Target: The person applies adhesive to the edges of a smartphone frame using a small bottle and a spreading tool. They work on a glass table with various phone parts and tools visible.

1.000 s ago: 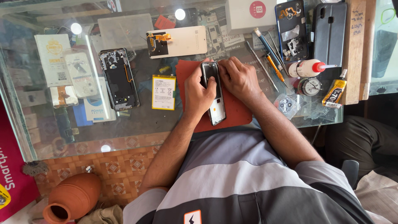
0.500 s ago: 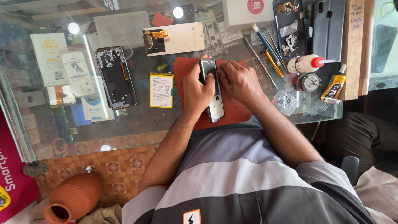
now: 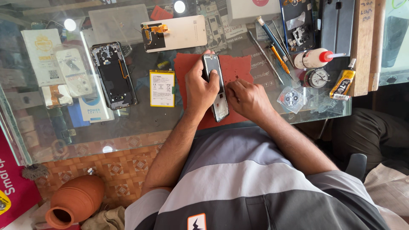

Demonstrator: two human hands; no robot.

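My left hand (image 3: 201, 87) grips a narrow opened phone frame (image 3: 216, 85) and holds it lengthwise over a red work mat (image 3: 236, 70) on the glass counter. My right hand (image 3: 248, 99) rests on the mat just right of the frame, fingertips pinched near its edge; whether they hold a small part is too small to tell. A yellow-edged flat battery (image 3: 162, 88) lies left of the mat.
An open black phone chassis (image 3: 114, 74) lies at left, a white back panel (image 3: 174, 33) beyond the mat. Screwdrivers (image 3: 272, 47), a white squeeze bottle (image 3: 314, 58), a yellow glue tube (image 3: 342, 83) and a round gauge (image 3: 317, 78) lie at right. A clay pot (image 3: 74, 200) stands on the floor.
My right hand has come off the phone frame and dropped to the mat beside it. The left hand still grips the frame, which has barely shifted.
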